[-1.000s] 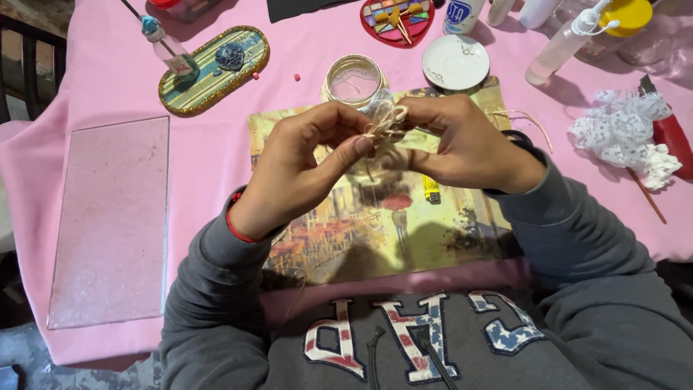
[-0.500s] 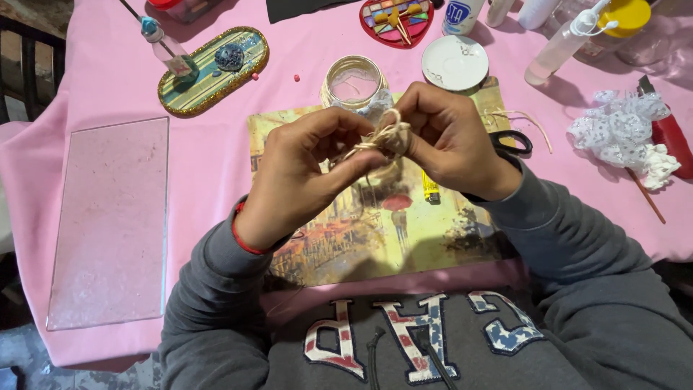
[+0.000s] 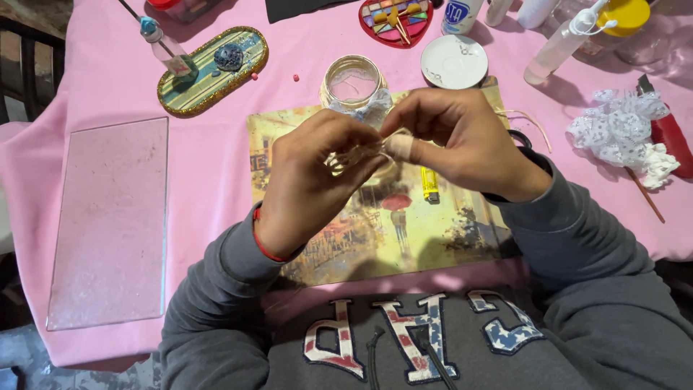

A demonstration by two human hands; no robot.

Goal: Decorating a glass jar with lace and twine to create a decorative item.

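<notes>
My left hand (image 3: 310, 180) and my right hand (image 3: 455, 141) meet above a printed picture mat (image 3: 375, 231) on the pink tablecloth. Between their fingertips they pinch a small piece of beige twine (image 3: 357, 153), most of it hidden by the fingers. A bandage wraps my right thumb. Just beyond the hands stands a glass jar (image 3: 352, 83) with twine around its rim and lace at its base. A yellow lighter (image 3: 430, 184) lies on the mat under my right hand. A loose twine end (image 3: 530, 123) trails to the right.
A clear glass pane (image 3: 108, 217) lies at left. At the back are an oval glittered tray (image 3: 213, 68), a white lid (image 3: 455, 61), a heart-shaped paint palette (image 3: 395, 18) and a glue bottle (image 3: 570, 40). White lace (image 3: 624, 137) and a red-handled tool (image 3: 668, 130) sit at right.
Both hands have shifted slightly and closed tighter around the twine; my right thumb now presses over it, and less of the twine shows.
</notes>
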